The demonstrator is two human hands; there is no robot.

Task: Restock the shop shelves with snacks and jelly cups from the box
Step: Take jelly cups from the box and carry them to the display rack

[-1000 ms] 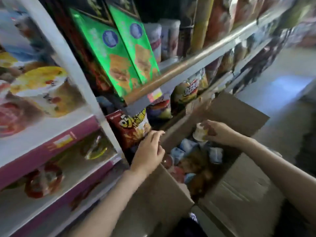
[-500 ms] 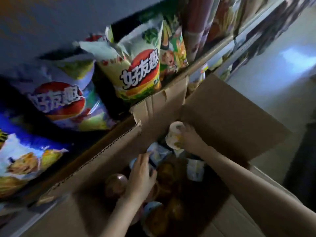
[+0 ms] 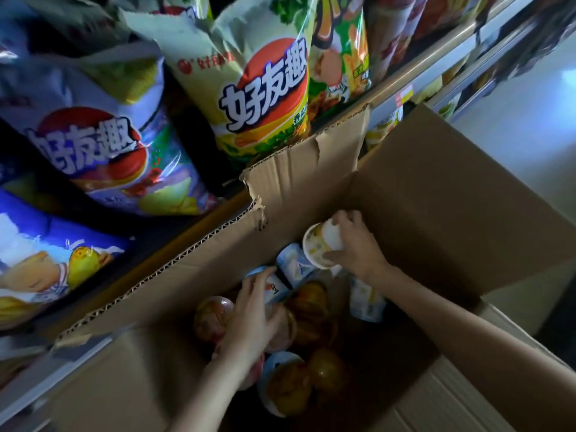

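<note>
Shop: shelves (image 3: 389, 98) of snack bags (image 3: 258, 85).

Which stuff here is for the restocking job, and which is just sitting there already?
For the job:
- cardboard box
- white jelly cup in the right hand
- jelly cups in the box, where the left hand reaches

Just there:
- chip bags on the shelf
- floor

Two bare forearms — no sleeve, cuff or glove anywhere along their visible length. No watch, bracelet or band at either wrist. Left hand (image 3: 252, 319) ringless on the fingers that show; right hand (image 3: 355, 244) likewise unadorned. Nails short and unpainted — as far as the dim, soft picture allows.
</note>
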